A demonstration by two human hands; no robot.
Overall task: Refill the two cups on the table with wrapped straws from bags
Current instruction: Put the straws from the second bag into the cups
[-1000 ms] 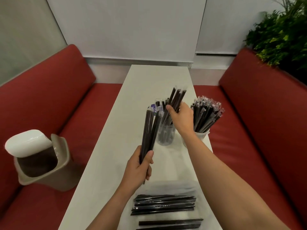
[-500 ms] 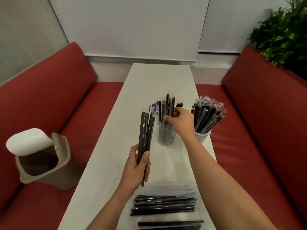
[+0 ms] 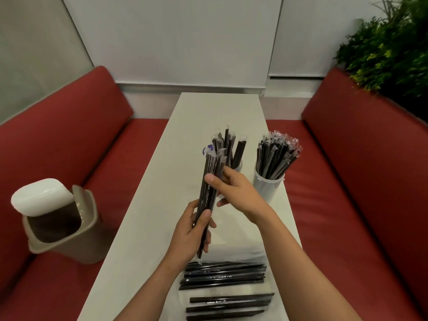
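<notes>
Head view: left hand (image 3: 194, 230) comes up from the near edge of the table (image 3: 208, 112), forearm angled inward, fingers curled tight round the bottom of a bundle (image 3: 209, 188) of wrapped straws that stands nearly upright, leaning a bit right. Right hand (image 3: 234, 193) reaches across from the right, thumb in front and fingers behind, pinching the bundle higher up. Just behind them is the left cup (image 3: 238, 166), mostly hidden, with a few straws sticking out. The right cup (image 3: 266, 186) beside it is packed. A bag (image 3: 243, 253) with more straws lies flat at the near edge.
</notes>
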